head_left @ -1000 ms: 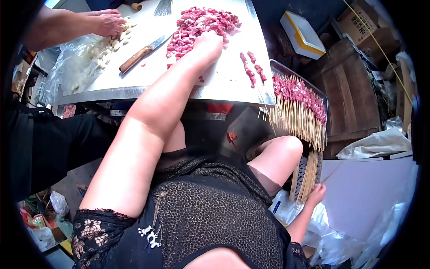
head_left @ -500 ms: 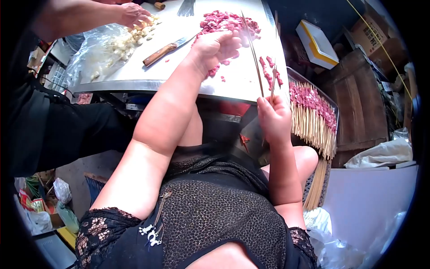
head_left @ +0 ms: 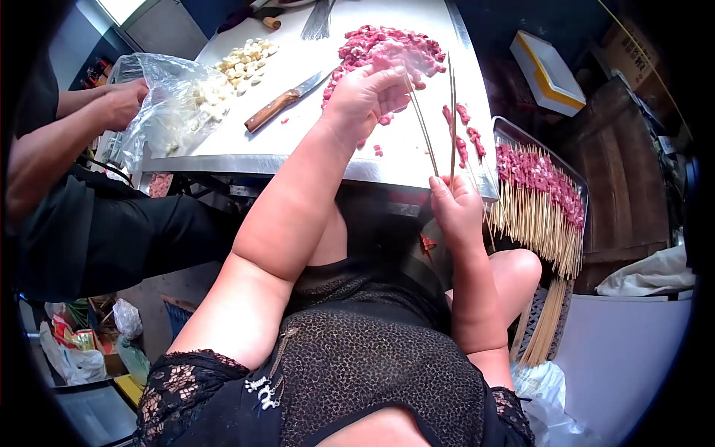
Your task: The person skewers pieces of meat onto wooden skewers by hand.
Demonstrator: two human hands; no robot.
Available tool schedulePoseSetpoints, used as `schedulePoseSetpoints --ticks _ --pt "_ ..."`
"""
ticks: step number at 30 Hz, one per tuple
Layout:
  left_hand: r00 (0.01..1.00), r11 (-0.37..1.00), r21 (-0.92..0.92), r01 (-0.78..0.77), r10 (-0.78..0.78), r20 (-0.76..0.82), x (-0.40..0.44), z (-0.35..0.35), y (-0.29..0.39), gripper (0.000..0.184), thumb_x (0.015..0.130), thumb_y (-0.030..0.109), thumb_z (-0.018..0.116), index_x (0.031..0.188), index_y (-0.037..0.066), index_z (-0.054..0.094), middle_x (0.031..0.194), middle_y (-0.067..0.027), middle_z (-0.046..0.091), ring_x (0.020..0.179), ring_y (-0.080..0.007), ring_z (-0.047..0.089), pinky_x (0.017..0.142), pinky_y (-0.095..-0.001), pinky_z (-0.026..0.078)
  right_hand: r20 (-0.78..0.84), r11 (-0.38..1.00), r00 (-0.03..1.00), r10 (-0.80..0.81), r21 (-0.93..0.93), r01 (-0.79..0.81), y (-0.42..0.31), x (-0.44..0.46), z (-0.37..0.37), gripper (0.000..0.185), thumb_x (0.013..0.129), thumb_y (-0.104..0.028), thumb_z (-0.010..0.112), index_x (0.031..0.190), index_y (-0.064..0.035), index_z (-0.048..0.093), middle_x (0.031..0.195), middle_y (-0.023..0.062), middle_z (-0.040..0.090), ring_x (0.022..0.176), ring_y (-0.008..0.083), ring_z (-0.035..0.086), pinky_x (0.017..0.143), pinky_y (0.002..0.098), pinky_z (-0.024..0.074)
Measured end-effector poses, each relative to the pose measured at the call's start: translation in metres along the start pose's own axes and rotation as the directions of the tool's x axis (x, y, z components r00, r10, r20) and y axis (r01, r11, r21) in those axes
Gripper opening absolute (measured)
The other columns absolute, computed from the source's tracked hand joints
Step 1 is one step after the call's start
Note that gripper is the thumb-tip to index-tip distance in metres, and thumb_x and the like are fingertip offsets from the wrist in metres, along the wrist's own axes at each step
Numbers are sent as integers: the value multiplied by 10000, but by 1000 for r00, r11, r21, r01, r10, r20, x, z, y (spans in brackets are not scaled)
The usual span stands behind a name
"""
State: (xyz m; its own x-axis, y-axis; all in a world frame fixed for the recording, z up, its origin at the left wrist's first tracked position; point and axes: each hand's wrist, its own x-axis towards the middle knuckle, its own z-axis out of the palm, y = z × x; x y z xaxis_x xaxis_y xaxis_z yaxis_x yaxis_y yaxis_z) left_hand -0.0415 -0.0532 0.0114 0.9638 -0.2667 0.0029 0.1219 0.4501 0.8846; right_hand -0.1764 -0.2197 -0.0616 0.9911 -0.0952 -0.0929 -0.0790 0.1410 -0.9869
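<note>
Table ahead, tray to its right.
On the table, left to right: garlic cloves, knife, meat pile, two meat skewers (near the edge); loaded skewers lie in the tray, a stick bundle at its near side.

One head-worn camera. Looks forward and steeply down from the white table's near side, close by.

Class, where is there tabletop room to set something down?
The white table has a bare patch between the wooden-handled knife and silver metal front edge. It is crowded around the red diced-meat pile, cream garlic cloves and clear plastic bag.
</note>
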Motion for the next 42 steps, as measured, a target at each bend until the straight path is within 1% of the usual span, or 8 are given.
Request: schedulePoseSetpoints --ticks 4,7,9,12,15,24,27,42 --pt "996 1000 28 8 -6 -88 -1 -1 1 176 855 120 626 987 10 589 898 -108 651 800 -155 641 743 -302 544 6 1000 1000 -19 23 19 1 -3 1 162 895 -165 579 915 -15 518 632 -47 493 497 9 386 442 155 277" --pt "993 999 29 18 -15 -119 -2 -1 2 186 861 87 612 1028 11 584 901 -111 650 803 -158 644 754 -297 559 -50 979 999 -8 205 18 5 -5 2 143 889 -136 596 921 -13 532 624 -32 503 518 19 413 480 158 321" --pt "995 994 103 -26 36 -96 -4 0 2 184 898 131 569 1032 5 581 915 -117 648 809 -176 645 767 -305 557 -62 978 982 -180 100 185 16 -2 4 127 886 -106 591 946 -19 522 633 -31 509 524 22 422 494 159 339" --pt "1000 998 -54 -23 22 -23 -3 -8 4 229 923 171 528 1046 -17 571 902 -125 643 826 -202 640 741 -345 556 -47 989 994 -103 104 108 12 -7 -2 155 877 -74 594 1000 10 555 646 -29 522 533 24 433 507 163 355" --pt "998 999 -47 -2 -1 -61 -4 -9 7 269 968 187 416 1040 -33 553 945 -152 643 893 -253 642 842 -384 540 9 992 993 -118 45 118 5 -15 -2 216 870 -60 598 1060 39 584 657 -30 533 545 25 447 512 163 362" --pt "999 997 -75 28 -27 26 -5 -7 4 263 967 148 389 1046 -50 542 966 -196 637 930 -295 637 847 -433 538 -33 993 993 -114 31 115 8 -19 -2 237 868 -63 599 1079 44 602 672 -27 545 548 28 453 509 165 364" --pt "998 995 -81 65 -63 22 -8 -2 4 277 963 158 407 1063 -57 550 961 -183 650 855 -244 658 780 -348 556 -41 991 990 -137 9 137 9 -18 -2 235 870 -66 598 1078 42 604 670 -27 544 547 27 452 507 165 364" --pt "982 991 78 110 -121 147 -7 -3 -6 256 928 135 471 1064 -62 562 960 -159 648 893 -235 649 759 -345 553 -79 994 991 -105 3 106 1 -14 -3 209 875 -52 578 1055 41 627 652 -41 531 540 22 428 496 168 336"
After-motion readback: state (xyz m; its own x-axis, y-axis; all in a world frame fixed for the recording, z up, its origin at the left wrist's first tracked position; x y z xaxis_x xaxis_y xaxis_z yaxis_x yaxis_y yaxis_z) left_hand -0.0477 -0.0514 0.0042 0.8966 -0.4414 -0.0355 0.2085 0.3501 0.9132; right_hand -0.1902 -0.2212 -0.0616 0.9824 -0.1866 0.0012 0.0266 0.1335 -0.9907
